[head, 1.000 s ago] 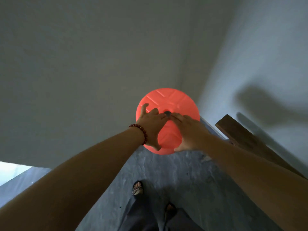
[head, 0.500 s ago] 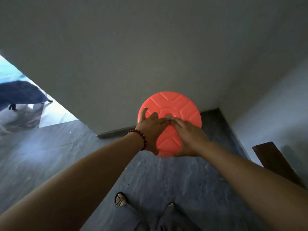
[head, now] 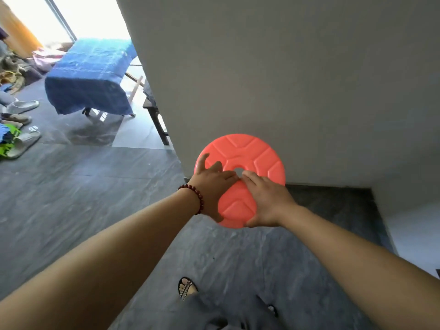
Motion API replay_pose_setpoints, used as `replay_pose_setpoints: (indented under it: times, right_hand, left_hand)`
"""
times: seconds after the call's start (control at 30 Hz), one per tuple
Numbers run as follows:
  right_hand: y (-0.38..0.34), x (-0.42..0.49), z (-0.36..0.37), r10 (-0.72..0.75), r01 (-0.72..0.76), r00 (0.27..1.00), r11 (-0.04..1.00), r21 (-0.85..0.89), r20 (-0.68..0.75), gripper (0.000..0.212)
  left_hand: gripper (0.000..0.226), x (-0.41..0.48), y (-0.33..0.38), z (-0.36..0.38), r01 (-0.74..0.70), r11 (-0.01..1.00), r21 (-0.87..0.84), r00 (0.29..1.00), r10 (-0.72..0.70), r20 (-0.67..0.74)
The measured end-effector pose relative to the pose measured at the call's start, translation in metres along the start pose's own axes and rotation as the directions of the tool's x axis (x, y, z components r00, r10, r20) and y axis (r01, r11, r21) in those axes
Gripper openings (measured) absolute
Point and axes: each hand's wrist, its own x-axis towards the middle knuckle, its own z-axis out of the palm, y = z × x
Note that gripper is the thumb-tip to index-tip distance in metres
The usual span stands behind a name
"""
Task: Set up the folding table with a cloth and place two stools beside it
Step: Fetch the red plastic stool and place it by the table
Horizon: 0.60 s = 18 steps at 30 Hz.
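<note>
Table (head: 136,89) under blue cloth (head: 90,72) newly in view past wall corner (head: 166,96) beside stool (head: 247,151).

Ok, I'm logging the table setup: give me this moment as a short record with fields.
carried: orange stool, off the floor
left hand: grips its near rim, fingers spread on top
right hand: grips its near rim, fingers on top
blue cloth: draped over the folding table, far left
status: stool not yet at the table
</note>
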Motion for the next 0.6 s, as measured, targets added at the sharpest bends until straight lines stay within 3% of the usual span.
replay_pose_setpoints:
  times: [0.33,0.6]
  right_hand:
    - [-0.144,0.129,0.0,-0.177,0.178,0.984,0.983,-0.035,0.023,0.125]
    - [-0.209,0.219,-0.001,-0.323,0.33,0.942,0.942,-0.063,0.09,0.123]
  left_hand:
    - [0.113,-0.103,-0.152,0.046,0.175,0.985,0.0,0.984,-0.175,0.039]
    - [0.118,-0.146,-0.235,0.073,0.321,0.947,-0.023,0.945,-0.318,0.08]
